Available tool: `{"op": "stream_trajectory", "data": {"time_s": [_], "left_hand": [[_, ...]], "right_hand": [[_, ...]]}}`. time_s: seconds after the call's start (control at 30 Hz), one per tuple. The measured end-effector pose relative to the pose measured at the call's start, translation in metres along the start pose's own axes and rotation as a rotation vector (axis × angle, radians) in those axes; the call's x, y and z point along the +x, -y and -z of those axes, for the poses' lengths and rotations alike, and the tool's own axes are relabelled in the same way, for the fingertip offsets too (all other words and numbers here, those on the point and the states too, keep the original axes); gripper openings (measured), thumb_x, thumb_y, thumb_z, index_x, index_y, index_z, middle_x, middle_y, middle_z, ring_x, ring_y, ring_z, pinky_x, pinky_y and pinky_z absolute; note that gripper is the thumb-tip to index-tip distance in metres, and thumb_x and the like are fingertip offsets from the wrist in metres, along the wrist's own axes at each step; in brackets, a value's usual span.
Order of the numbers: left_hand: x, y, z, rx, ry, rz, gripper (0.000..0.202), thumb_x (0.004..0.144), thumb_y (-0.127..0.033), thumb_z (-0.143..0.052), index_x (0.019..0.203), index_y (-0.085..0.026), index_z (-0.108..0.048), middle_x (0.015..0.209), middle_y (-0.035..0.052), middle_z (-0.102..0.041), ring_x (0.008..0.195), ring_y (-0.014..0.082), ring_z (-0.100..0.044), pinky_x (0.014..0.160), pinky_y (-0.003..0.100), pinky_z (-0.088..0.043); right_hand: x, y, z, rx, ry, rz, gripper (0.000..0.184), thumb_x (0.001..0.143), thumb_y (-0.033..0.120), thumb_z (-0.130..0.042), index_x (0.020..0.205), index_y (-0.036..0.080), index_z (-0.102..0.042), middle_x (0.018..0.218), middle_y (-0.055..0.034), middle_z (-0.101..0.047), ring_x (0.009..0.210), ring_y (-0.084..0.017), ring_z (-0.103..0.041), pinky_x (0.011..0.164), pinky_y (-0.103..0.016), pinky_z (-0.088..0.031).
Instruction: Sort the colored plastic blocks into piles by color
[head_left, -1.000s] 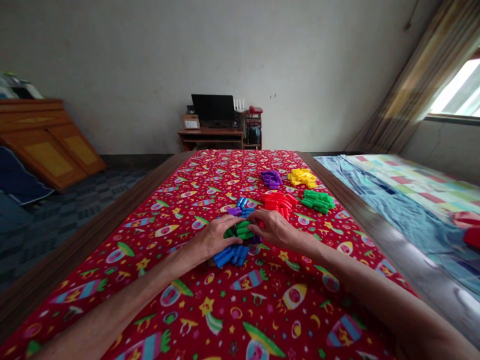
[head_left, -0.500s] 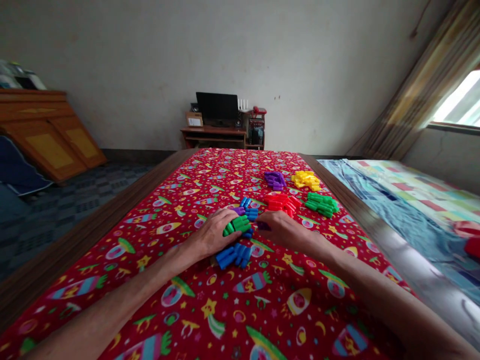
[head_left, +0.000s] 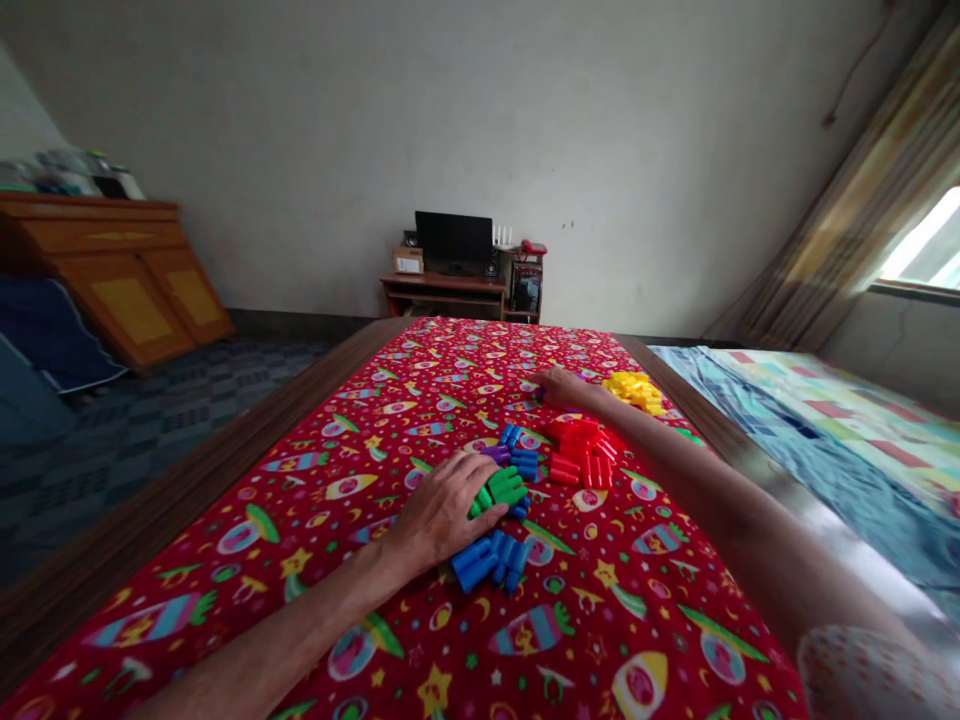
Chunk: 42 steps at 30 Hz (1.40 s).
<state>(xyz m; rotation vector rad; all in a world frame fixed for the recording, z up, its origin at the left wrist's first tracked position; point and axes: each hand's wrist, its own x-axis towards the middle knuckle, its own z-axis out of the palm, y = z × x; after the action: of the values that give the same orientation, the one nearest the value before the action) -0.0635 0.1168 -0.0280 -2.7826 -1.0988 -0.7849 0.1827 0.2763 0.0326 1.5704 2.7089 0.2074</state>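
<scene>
My left hand (head_left: pixel 454 500) is curled round a cluster of green plastic pieces (head_left: pixel 507 486) with tube-like ridges, thumb on the near side. Matching blue pieces (head_left: pixel 491 560) lie just in front of it, and more blue ones sit beyond the green. A purple piece (head_left: pixel 495 454) shows by its fingertips. Farther off, my right hand (head_left: pixel 566 388) reaches over the purple pile, fingers closed, a bit of purple at the fingertips. The hand hides most of that pile. Red pieces (head_left: pixel 581 450) are heaped between the two hands.
Yellow pieces (head_left: pixel 634 391) lie right of my right hand. Green pieces (head_left: pixel 688 436) are mostly hidden behind my right forearm. A red patterned cloth (head_left: pixel 525 640) covers the table. A bed (head_left: pixel 810 440) stands to the right, and a desk with a monitor (head_left: pixel 454 238) at the wall.
My right hand has moved forward from beside the blue pieces to the purple pile, carrying something purple. My left hand stays on the green pieces. The view has shifted slightly.
</scene>
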Motion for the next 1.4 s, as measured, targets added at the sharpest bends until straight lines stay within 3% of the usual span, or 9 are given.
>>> {"op": "stream_trajectory", "data": {"time_s": [0.17, 0.27, 0.43, 0.6, 0.8, 1.03, 1.17, 1.33, 1.4], "left_hand": [[-0.001, 0.000, -0.001, 0.007, -0.027, 0.001, 0.043, 0.094, -0.051, -0.047, 0.115, -0.016, -0.058, 0.114, 0.0096, -0.064, 0.107, 0.0254, -0.057, 0.095, 0.040, -0.048], [-0.001, 0.000, -0.002, -0.002, -0.043, -0.011, 0.042, 0.094, -0.051, -0.047, 0.115, -0.016, -0.059, 0.113, 0.0090, -0.064, 0.106, 0.0249, -0.057, 0.095, 0.040, -0.048], [-0.001, 0.000, -0.002, 0.024, -0.041, -0.021, 0.044, 0.095, -0.051, -0.045, 0.116, -0.015, -0.058, 0.112, 0.0105, -0.065, 0.106, 0.0263, -0.058, 0.094, 0.042, -0.049], [-0.001, -0.001, -0.002, 0.030, -0.041, -0.029, 0.045, 0.096, -0.051, -0.042, 0.115, -0.014, -0.059, 0.113, 0.0109, -0.064, 0.105, 0.0263, -0.058, 0.092, 0.042, -0.049], [-0.002, -0.001, -0.001, 0.037, -0.055, -0.038, 0.045, 0.096, -0.052, -0.041, 0.115, -0.014, -0.058, 0.112, 0.0109, -0.064, 0.105, 0.0259, -0.058, 0.092, 0.040, -0.049], [-0.002, 0.000, -0.001, 0.040, -0.043, -0.041, 0.045, 0.096, -0.052, -0.043, 0.113, -0.014, -0.059, 0.109, 0.0107, -0.065, 0.104, 0.0260, -0.059, 0.094, 0.041, -0.048], [-0.001, 0.000, -0.002, 0.032, -0.047, -0.043, 0.045, 0.096, -0.051, -0.043, 0.116, -0.014, -0.058, 0.111, 0.0105, -0.065, 0.105, 0.0258, -0.058, 0.094, 0.040, -0.048], [-0.001, 0.000, -0.002, 0.007, -0.044, -0.040, 0.044, 0.096, -0.051, -0.042, 0.116, -0.016, -0.058, 0.112, 0.0093, -0.064, 0.105, 0.0244, -0.058, 0.094, 0.038, -0.048], [-0.001, 0.000, -0.001, 0.000, -0.047, -0.037, 0.044, 0.096, -0.052, -0.043, 0.116, -0.016, -0.058, 0.112, 0.0090, -0.064, 0.105, 0.0241, -0.058, 0.094, 0.038, -0.048]], "right_hand": [[-0.001, 0.001, 0.004, 0.039, -0.046, 0.054, 0.032, 0.086, 0.009, -0.050, 0.113, 0.006, -0.067, 0.109, -0.0174, -0.070, 0.096, -0.021, -0.065, 0.080, -0.027, -0.047], [-0.009, 0.018, 0.010, 0.236, -0.084, 0.217, 0.033, 0.088, 0.011, -0.050, 0.117, 0.008, -0.065, 0.103, -0.0127, -0.072, 0.087, -0.017, -0.067, 0.075, -0.024, -0.049], [-0.026, 0.055, 0.005, 0.294, 0.134, 0.540, 0.039, 0.080, 0.005, -0.057, 0.116, 0.017, -0.067, 0.111, -0.0080, -0.071, 0.099, -0.016, -0.065, 0.083, -0.024, -0.048], [-0.032, 0.058, -0.002, 0.162, 0.088, 0.497, 0.033, 0.085, 0.014, -0.060, 0.117, 0.014, -0.066, 0.107, -0.0113, -0.071, 0.097, -0.018, -0.065, 0.083, -0.028, -0.048], [-0.031, 0.049, 0.008, 0.205, 0.044, 0.430, 0.028, 0.088, 0.025, -0.061, 0.113, 0.015, -0.068, 0.105, -0.0108, -0.072, 0.092, -0.018, -0.066, 0.077, -0.025, -0.047], [-0.035, 0.087, 0.013, 0.233, 0.154, 0.541, 0.025, 0.089, 0.022, -0.058, 0.111, 0.016, -0.069, 0.097, -0.0096, -0.074, 0.080, -0.014, -0.066, 0.066, -0.021, -0.042], [-0.029, 0.083, 0.018, 0.127, 0.050, 0.433, 0.024, 0.091, 0.024, -0.054, 0.108, 0.014, -0.068, 0.095, -0.0100, -0.073, 0.081, -0.015, -0.065, 0.066, -0.022, -0.041], [-0.009, 0.039, 0.024, -0.143, -0.027, -0.024, 0.030, 0.095, 0.020, -0.042, 0.112, 0.012, -0.065, 0.108, -0.0154, -0.069, 0.098, -0.021, -0.063, 0.079, -0.029, -0.044], [-0.003, 0.021, 0.021, -0.187, 0.005, -0.107, 0.030, 0.093, 0.016, -0.041, 0.109, 0.007, -0.065, 0.110, -0.0209, -0.067, 0.101, -0.027, -0.062, 0.081, -0.034, -0.046]]}}
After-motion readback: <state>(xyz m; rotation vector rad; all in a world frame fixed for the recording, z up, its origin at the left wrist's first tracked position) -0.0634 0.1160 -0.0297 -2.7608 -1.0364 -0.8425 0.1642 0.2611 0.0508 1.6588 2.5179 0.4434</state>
